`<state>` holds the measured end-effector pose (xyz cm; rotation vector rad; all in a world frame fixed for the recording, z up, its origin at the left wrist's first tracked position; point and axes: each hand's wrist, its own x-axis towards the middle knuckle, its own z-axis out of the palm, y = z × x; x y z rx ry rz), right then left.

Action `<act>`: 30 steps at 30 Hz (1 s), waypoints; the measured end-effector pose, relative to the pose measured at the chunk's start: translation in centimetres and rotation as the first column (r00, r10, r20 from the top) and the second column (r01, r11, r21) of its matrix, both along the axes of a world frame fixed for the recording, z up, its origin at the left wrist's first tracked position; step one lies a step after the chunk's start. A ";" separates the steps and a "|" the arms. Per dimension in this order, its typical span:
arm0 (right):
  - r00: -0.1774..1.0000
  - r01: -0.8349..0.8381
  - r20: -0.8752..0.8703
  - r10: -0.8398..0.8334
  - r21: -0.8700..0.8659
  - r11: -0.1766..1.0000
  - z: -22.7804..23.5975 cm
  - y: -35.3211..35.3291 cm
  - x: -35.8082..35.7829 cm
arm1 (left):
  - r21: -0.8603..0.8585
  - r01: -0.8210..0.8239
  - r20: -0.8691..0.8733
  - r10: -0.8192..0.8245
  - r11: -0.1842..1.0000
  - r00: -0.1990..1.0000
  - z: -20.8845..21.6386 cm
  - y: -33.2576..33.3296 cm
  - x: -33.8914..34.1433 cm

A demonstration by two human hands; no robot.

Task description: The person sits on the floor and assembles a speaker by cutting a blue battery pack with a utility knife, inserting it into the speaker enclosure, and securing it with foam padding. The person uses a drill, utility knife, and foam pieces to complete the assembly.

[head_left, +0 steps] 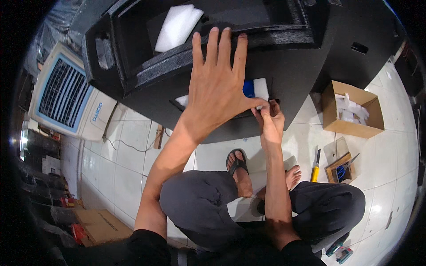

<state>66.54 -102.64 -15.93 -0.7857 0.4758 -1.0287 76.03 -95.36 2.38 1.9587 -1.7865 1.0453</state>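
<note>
A large black speaker-like cabinet (pixel 288 66) with a textured finish stands before me. Flat on its front panel lies my left hand (pixel 216 84), fingers spread and their tips reaching over the recessed upper edge. My right hand (pixel 271 117) has its fingers bent at the right end of an opening in the panel, its thumb near the left thumb. Whatever those fingers pinch is too small or hidden to make out. Beside them a white foam piece (pixel 262 88) and a blue part (pixel 249 88) show in the opening, partly covered by my left hand.
A folded white foam sheet (pixel 177 27) lies in the cabinet's upper recess. On the right stand a cardboard box (pixel 330 108) of white scraps, a yellow-handled cutter (pixel 315 173) and a small wooden box (pixel 333 173). An air cooler (pixel 66 93) is at left; a drill (pixel 335 246) lies lower right.
</note>
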 end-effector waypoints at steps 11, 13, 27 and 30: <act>0.929 -0.113 0.354 0.113 -0.019 0.993 -0.3 0.2 1.5 | 0.032 0.003 -0.028 -0.002 0.999 1.000 -0.7 -1.1 -0.4; 0.916 -0.103 0.398 0.055 0.100 0.990 0.6 0.6 1.8 | 0.025 -0.031 -0.022 0.031 0.999 0.999 -0.5 -1.3 -0.6; 0.995 0.074 0.035 -0.097 0.400 0.914 5.2 -0.2 2.2 | -0.118 -0.138 -0.020 0.137 0.983 0.990 -2.2 -3.1 -1.3; 0.991 0.130 -0.078 -0.108 0.398 0.908 5.7 -0.1 3.0 | -0.120 -0.136 0.010 0.138 0.983 0.990 -2.2 -2.8 -1.1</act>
